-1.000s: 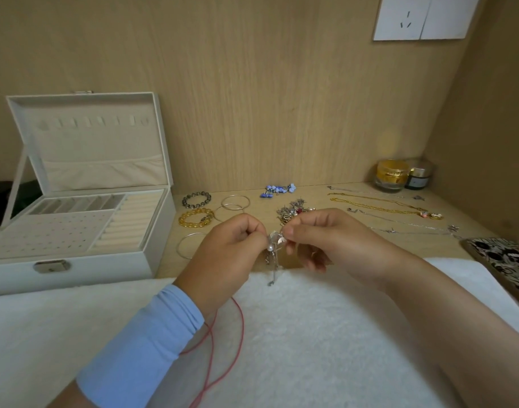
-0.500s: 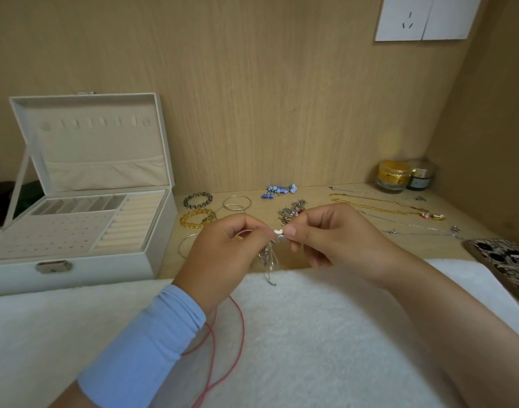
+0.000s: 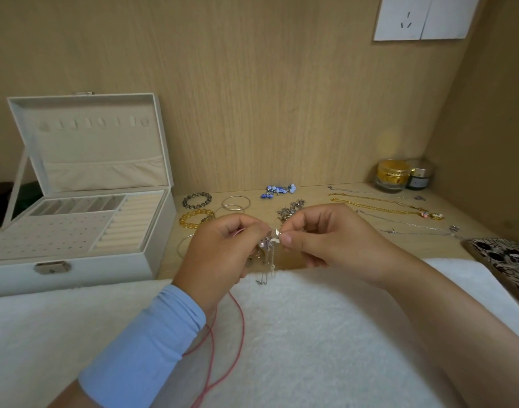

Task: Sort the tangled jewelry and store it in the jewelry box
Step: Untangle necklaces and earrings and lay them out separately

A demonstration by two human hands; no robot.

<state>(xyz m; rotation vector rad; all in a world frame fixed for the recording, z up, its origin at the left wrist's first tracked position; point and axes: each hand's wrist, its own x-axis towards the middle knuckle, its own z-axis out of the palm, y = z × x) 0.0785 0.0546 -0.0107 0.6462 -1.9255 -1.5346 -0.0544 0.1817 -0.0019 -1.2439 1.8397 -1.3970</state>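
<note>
White fluffy towel (image 3: 311, 334) nearest, thin red cord (image 3: 240, 328) looped on it, running up into left hand (image 3: 223, 254), which pinches tangled silver chain cluster (image 3: 267, 250) just above towel's far edge. Right hand (image 3: 332, 240) pinches a pale leaf-shaped charm at cluster top. A second ago a pearl-like bead showed there, so the knot is probably loosening, nothing boxed yet. Beyond: wooden table (image 3: 296, 195), amber bead bracelet (image 3: 196, 218), gold chains (image 3: 379, 206). Open white jewelry box (image 3: 75, 269) far left, reach unobstructed.
</note>
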